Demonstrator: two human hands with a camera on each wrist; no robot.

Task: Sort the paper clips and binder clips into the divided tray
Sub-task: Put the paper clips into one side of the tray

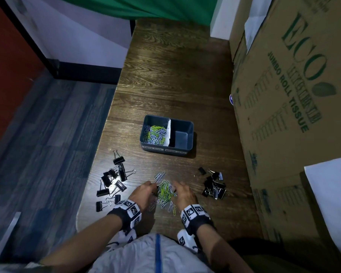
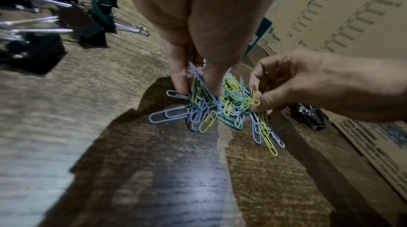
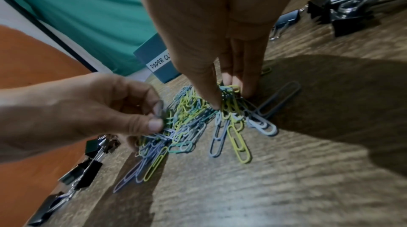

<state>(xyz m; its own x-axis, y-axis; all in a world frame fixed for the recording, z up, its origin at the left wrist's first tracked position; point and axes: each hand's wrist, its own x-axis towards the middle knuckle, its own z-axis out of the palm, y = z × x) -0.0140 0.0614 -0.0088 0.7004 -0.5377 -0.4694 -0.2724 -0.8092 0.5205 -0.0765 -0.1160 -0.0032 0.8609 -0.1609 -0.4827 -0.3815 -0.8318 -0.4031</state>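
Both hands (image 1: pixel 144 192) (image 1: pixel 184 193) pinch paper clips (image 1: pixel 165 191) near table edge (image 1: pixel 98 154).

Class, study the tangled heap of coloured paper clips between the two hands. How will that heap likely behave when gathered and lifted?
The paper clip heap is thin wire loops lying interlocked, so it probably lifts as a loose clump. Stragglers at its edge likely stay behind or drop. Both hands, left hand and right hand, pinch from opposite sides, suggesting one hand alone would spill some.
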